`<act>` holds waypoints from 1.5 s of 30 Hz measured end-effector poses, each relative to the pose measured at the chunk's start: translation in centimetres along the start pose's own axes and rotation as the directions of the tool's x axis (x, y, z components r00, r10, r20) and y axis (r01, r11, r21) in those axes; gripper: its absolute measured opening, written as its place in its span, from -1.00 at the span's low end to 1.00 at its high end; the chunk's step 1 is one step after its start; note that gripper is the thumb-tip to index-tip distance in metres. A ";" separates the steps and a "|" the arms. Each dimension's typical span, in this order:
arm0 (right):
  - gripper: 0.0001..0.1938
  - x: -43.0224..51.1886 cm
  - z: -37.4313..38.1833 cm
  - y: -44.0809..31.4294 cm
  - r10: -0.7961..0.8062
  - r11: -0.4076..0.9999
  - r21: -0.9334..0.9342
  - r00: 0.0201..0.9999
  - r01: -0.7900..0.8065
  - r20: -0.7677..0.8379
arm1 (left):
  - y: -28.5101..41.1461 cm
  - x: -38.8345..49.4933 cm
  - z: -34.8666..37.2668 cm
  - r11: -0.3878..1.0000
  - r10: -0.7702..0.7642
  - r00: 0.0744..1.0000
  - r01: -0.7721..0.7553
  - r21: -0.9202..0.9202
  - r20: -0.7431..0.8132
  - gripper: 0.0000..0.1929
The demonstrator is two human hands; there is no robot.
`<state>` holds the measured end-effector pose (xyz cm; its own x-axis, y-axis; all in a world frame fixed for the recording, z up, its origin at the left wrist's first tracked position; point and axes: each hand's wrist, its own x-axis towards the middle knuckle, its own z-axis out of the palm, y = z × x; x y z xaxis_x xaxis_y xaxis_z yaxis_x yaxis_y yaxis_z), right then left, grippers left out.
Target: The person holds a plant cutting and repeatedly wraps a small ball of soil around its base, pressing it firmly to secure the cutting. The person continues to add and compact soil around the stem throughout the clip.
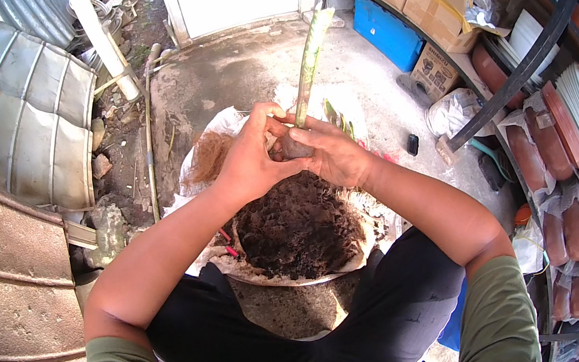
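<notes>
My left hand (250,161) and my right hand (336,154) are cupped around a greyish-brown root ball (294,149), with the thumbs meeting on its near side. From the ball a thick green plant stem (312,59) rises, tilted a little to the right, its top end pale in the bright light. Much of the ball is hidden by my fingers. Just below my hands lies a heap of dark, fibrous soil (299,227) in an open white sack (239,278). A tuft of brown fibre (210,156) rests on the sack beside my left hand.
Green leaves (336,118) lie beyond my right hand. Right, a small black object (412,144) is on the concrete floor (228,72), near shelving with cardboard boxes (434,5) and wrapped brown pots (547,142). Left stand a bamboo pole (150,145) and a metal sheet (21,114).
</notes>
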<state>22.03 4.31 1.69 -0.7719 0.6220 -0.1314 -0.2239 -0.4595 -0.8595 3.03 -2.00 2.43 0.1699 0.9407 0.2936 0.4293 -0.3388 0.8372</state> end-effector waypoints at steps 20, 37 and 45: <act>-0.43 0.5 -1.1 0.6 0.125 0.989 -0.068 0.985 -0.133 -0.116 | -0.8 0.2 -0.3 0.949 -0.082 0.996 0.071 -0.306 -0.024 -0.73; -0.49 1.0 -1.0 0.9 0.118 0.950 -0.278 0.988 -0.140 -0.095 | -2.7 0.5 -0.4 0.870 -0.196 0.978 0.137 -0.473 -0.077 -0.75; -0.58 1.0 -0.5 1.0 0.046 0.989 -0.133 0.987 -0.068 -0.155 | -2.3 0.8 -0.6 0.818 -0.188 0.967 0.058 -0.572 -0.172 -0.80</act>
<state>21.27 4.77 0.45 -0.6796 0.6910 -0.2464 -0.0903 -0.4121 -0.9067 1.65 -0.48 1.03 -0.0687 0.9762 0.2057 -0.1465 -0.2138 0.9658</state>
